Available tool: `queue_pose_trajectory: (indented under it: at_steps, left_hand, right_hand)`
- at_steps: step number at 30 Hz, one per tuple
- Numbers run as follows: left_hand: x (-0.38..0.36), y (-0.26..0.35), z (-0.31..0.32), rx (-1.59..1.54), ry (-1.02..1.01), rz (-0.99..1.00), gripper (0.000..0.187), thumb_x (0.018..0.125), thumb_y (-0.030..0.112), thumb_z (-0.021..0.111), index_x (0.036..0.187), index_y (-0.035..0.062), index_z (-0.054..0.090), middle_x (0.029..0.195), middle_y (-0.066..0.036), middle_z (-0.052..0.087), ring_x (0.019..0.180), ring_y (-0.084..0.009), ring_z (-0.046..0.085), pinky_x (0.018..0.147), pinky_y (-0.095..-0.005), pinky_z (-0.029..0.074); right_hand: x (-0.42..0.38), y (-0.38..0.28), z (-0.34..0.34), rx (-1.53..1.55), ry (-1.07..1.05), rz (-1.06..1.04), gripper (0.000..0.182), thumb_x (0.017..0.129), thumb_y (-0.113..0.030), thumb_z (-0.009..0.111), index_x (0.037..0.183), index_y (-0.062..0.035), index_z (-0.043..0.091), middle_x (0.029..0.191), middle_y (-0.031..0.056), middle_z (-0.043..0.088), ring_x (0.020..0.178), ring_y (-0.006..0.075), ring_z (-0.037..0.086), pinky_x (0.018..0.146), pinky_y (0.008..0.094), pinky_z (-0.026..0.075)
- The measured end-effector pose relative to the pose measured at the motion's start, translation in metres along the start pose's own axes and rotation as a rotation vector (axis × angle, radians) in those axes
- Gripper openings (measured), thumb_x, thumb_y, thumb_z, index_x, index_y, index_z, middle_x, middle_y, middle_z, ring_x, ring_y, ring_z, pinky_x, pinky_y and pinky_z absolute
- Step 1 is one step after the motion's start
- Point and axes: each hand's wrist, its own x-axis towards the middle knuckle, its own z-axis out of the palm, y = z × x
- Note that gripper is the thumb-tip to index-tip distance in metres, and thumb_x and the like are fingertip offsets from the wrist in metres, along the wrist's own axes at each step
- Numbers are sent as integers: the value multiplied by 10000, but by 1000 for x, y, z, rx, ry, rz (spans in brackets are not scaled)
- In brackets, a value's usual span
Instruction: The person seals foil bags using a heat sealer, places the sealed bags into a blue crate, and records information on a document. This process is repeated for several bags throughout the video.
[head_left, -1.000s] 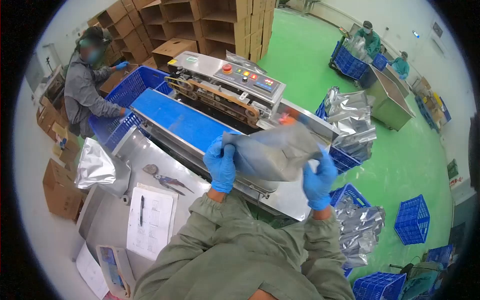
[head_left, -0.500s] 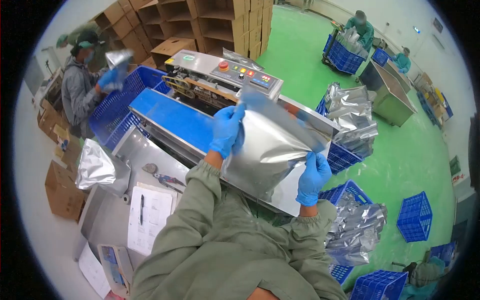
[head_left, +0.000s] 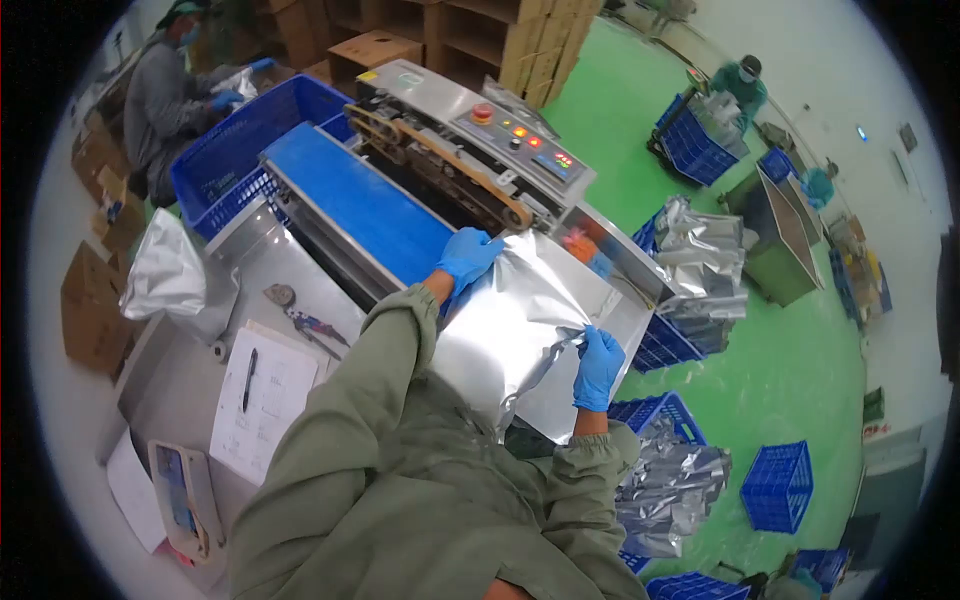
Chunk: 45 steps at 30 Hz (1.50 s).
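Note:
A shiny silver foil bag [head_left: 505, 335] is stretched between my two blue-gloved hands, over the metal plate at the front end of a sealing machine [head_left: 475, 140]. My left hand [head_left: 468, 258] is closed on the bag's upper left corner, beside the blue conveyor belt [head_left: 350, 200]. At the right edge, the fingers of my right hand [head_left: 600, 368] pinch the foil, which creases there. The bag's lower part lies against my front. Lit red and yellow indicators and a red knob show on the machine's panel.
Left stands a metal table with a filled foil bag [head_left: 172, 275], pliers [head_left: 315, 325], papers [head_left: 262, 400] and a pen. Blue crates of foil bags [head_left: 672, 480] stand at my right. A co-worker [head_left: 165, 105] handles foil beside a blue crate [head_left: 225, 170]; others work farther back.
My hands have brought the bag's upper edge down and flatter, closer to the machine's end. The view has shifted somewhat. The left co-worker's hands and foil are lower.

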Motion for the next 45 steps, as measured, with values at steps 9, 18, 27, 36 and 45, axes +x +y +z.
queue_pose_trajectory:
  at_steps: [9, 18, 27, 36, 45]
  left_hand:
    - [36, -35, -56, 195, 41, 63, 465, 833, 418, 514, 773, -26, 637, 814, -254, 602, 768, -407, 579, 684, -448, 445]
    - [-150, -66, -194, 132, 641, 88, 224, 865, 253, 569, 974, 80, 661, 970, -113, 651, 851, -264, 625, 760, -370, 482]
    - [-491, -218, -195, 789, 790, -626, 377, 865, 189, 536, 1231, 103, 528, 1219, -120, 538, 1148, -307, 471, 992, -405, 343]
    - [-510, -241, -168, 649, 661, -635, 443, 852, 135, 494, 1294, 98, 478, 1318, -128, 461, 1245, -317, 382, 1056, -433, 261]
    - [-512, -248, -172, 569, 645, -700, 446, 852, 118, 474, 1298, 118, 474, 1321, -115, 451, 1238, -307, 387, 1057, -455, 247]
  right_hand:
    - [30, -19, 53, -107, -346, 194, 198, 836, -140, 600, 689, -8, 597, 609, 49, 570, 516, 109, 502, 483, 226, 383]
    - [58, 6, 114, -457, -666, -179, 289, 912, -188, 472, 752, 4, 616, 657, 54, 586, 550, 128, 514, 506, 273, 410]
    - [-115, -37, 216, -377, -756, -185, 200, 890, -163, 557, 812, 2, 638, 698, -8, 571, 620, 64, 495, 570, 221, 407]
    - [-314, 66, 319, -766, -1545, 190, 368, 789, -317, 644, 696, 39, 636, 564, 101, 604, 519, 155, 562, 553, 286, 449]
    - [-378, 112, 417, -952, -1575, -56, 419, 744, -348, 677, 612, 45, 620, 592, 163, 618, 526, 209, 589, 552, 319, 459]
